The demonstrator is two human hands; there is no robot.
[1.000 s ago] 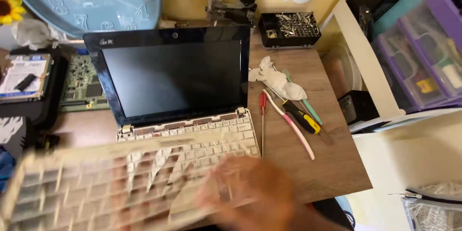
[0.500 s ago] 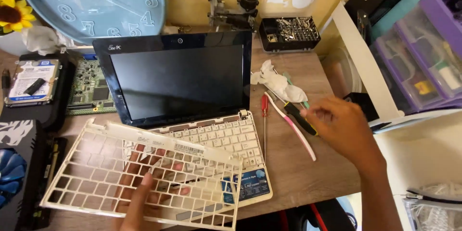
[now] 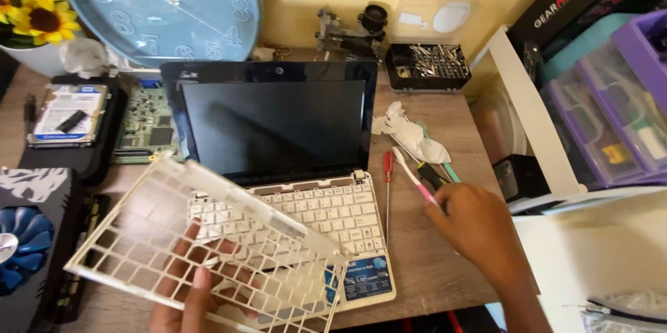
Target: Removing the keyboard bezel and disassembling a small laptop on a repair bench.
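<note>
1. Head view: the left hand (image 3: 191, 291) supports a white keyboard frame (image 3: 201, 236) from below, fingers spread wide behind its grid. The frame is tilted and held above the front left of the small laptop (image 3: 278, 166).
2. The right hand (image 3: 479, 229) rests on the wooden desk (image 3: 431, 263), fingers closing narrowly on the pink and white toothbrush (image 3: 413, 177); a firm grasp cannot be confirmed.
3. Step in hand, judged: frame lifted clear, brush being picked up.
4. The next move likely calls for a secure hold on the brush handle while the frame is kept steady.
5. A red screwdriver (image 3: 388, 166) lies just beside the brush.
</note>
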